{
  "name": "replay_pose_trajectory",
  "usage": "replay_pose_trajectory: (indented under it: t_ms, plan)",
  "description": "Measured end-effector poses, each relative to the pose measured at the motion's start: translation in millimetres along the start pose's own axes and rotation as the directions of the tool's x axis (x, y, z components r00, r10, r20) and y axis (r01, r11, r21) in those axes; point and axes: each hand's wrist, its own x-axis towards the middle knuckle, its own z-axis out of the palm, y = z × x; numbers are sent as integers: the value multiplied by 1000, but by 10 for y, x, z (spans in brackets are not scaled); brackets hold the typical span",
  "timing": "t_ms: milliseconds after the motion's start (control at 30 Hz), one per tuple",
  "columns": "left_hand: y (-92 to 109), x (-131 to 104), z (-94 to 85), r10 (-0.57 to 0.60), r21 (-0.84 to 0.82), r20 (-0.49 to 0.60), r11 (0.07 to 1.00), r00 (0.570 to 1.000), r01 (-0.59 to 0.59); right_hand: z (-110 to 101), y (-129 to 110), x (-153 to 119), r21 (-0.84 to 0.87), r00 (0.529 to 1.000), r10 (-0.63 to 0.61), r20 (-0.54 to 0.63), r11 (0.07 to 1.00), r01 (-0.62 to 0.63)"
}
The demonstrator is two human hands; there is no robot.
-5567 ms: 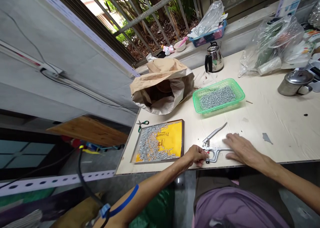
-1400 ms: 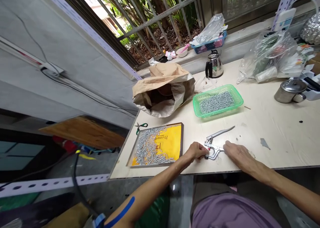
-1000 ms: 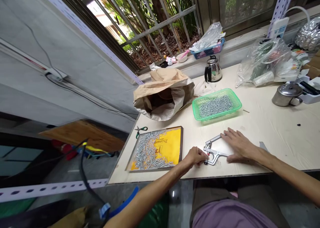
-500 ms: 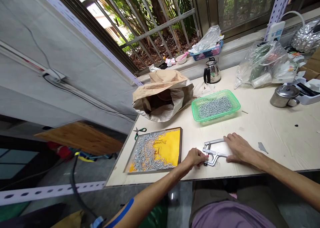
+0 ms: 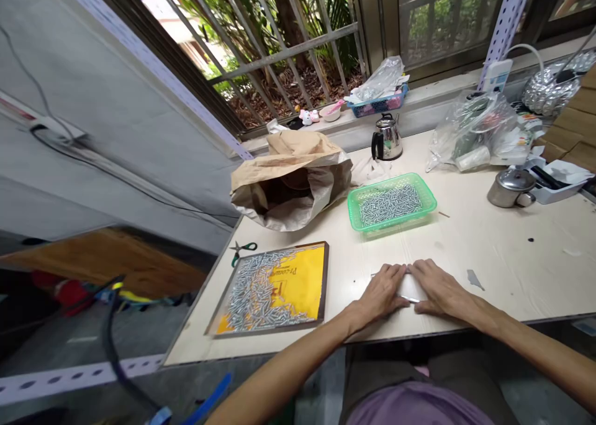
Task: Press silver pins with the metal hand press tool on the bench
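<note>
Head view: left grip (image 5: 385, 288) and right grip (image 5: 436, 288) clasp a mostly hidden metal tool (image 5: 410, 300)

- We see a silvery metal hand tool (image 5: 411, 300), mostly covered, two slim bars showing.
- We find it flat on the pale tabletop (image 5: 498, 276), near the front edge.

Here at the desk's (image 5: 535, 276) near edge, left hand (image 5: 387, 288) and right hand (image 5: 440, 286) sit side by side, a partly covered piece (image 5: 410, 288) between them. Over to the left lies the tray (image 5: 325, 282), pins (image 5: 254, 301) inside, scissors (image 5: 244, 248) near its far left corner. Behind it, the paper bag (image 5: 270, 170); right of that, the basket (image 5: 395, 219) with more pins (image 5: 390, 204). Kettle (image 5: 387, 140) behind the basket, mug (image 5: 510, 189) off right, plastic bag (image 5: 479, 133) behind the mug.
</note>
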Motion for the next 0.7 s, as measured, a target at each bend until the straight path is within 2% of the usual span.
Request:
replay_pose_trajectory:
  t_ms: [133, 300, 400, 467, 533, 633, 700]
  plan:
    - [3, 84, -2, 32, 83, 86, 996, 996, -40, 20, 104, -70, -36, 1000, 19, -22, 999, -20]
    - [72, 88, 102, -14, 79, 77, 997, 997, 8, 131, 115, -121, -110, 989, -73, -130, 992, 59]
    - [92, 95, 168, -45, 85, 57, 996, 997, 40, 190, 72, -142, -119, 980, -64, -191, 992, 42]
    - [94, 86, 215, -65, 63, 13, 996, 998, 64, 184, 73, -135, -115, 977, -41, -209, 993, 17]
    - [107, 51, 290, -103, 40, -77, 993, 992, 107, 137, 125, -104, -95, 981, -13, -195, 995, -6]
    - [178, -56, 469, -108, 29, -221, 993, 969, 118, 43, 293, -23, -21, 995, -32, -90, 999, 30]
    - [263, -138, 591, -65, 26, -262, 997, 963, 74, -4, 417, 43, 20, 996, -89, -11, 996, 89]
